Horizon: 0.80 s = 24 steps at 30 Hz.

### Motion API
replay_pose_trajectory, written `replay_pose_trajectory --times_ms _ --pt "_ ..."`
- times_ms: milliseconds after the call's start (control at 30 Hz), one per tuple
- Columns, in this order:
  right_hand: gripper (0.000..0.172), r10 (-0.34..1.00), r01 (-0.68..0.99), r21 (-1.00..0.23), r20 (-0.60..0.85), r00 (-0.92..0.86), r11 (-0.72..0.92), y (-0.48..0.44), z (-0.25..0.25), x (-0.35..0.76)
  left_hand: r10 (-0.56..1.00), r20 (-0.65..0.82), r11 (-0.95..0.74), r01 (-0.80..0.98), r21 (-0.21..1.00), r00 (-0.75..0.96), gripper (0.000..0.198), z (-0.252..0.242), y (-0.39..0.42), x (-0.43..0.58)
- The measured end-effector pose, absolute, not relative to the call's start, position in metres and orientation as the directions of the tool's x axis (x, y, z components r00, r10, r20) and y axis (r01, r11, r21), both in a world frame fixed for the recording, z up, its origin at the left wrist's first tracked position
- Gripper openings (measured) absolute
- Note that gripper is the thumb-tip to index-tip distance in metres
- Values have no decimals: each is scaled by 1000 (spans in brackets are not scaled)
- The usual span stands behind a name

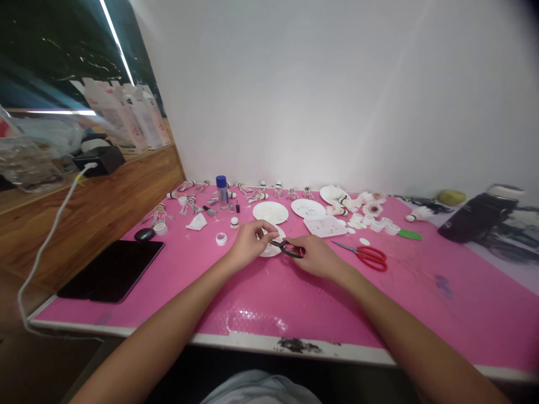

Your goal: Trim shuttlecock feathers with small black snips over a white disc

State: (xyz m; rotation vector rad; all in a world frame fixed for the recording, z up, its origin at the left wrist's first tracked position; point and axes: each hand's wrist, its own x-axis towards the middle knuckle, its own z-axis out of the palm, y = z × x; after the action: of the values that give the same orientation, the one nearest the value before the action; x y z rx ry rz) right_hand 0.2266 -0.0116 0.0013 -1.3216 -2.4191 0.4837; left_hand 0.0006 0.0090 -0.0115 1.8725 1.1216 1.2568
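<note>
The left hand (251, 240) has a narrow grip: thumb and fingertips are pinched together over the far edge of a plate (273, 251). What sits between them is too small to tell. The right hand (316, 256) is closed around the handles of black scissors (286, 247), whose tips point left toward the left grip and lie over the plate. The plate rests on the pink surface (261, 303), directly under and between both grips.

Just right of the right grip lie red scissors (370, 257), untouched. Beyond both grips, toward the wall, are two larger plates (270, 212) and a white tray (325, 226). Further left of these stands a blue-capped bottle (222, 191) among small feathered figures. A small white cap (221, 239) lies just left of the left grip. Well to the left are a dark mouse (144, 234) and a black tablet (112, 270). Far right of the right grip, a shuttlecock (419, 214) and a green piece (410, 234) lie near a dark bag (480, 216).
</note>
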Motion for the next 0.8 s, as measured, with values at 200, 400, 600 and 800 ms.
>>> replay_pose_trajectory --times_ms 200,400,600,800 --pt "14 848 726 -462 125 -515 509 -11 -1 228 898 394 -437 310 844 195 18 -11 7 1" --pt "14 847 728 -463 108 -520 506 -13 1 226 900 388 -433 311 846 199 18 -12 7 2" --pt "13 848 727 -461 124 -516 510 -13 2 226 901 389 -432 319 843 192 17 -11 6 2" --pt "14 846 728 -457 117 -520 511 -12 2 226 897 394 -440 322 838 199 18 -11 6 2"
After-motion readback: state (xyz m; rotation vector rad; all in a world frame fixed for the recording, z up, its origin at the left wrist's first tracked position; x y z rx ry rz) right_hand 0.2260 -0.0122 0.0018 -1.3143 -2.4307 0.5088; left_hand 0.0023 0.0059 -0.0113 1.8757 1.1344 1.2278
